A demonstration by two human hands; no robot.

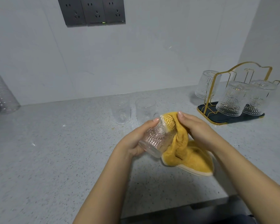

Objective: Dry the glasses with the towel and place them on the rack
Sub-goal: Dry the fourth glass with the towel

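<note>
My left hand (136, 138) grips a ribbed clear glass (157, 139), tilted with its mouth pointing up and away. My right hand (197, 128) holds a yellow towel (189, 154), part of it stuffed into the glass's mouth, the rest draping onto the counter. Two more clear glasses (120, 110) (145, 109) stand upright on the counter just behind my hands. The gold wire rack (214, 88) on a dark tray (225, 119) stands at the right with three glasses hung upside down on it, the nearest glass (232, 99) at its front.
The speckled grey counter (55, 151) ends at a front edge near the bottom right. A wall with grey power sockets (91, 11) runs behind it. A clear dimpled container (2, 94) stands at the far left.
</note>
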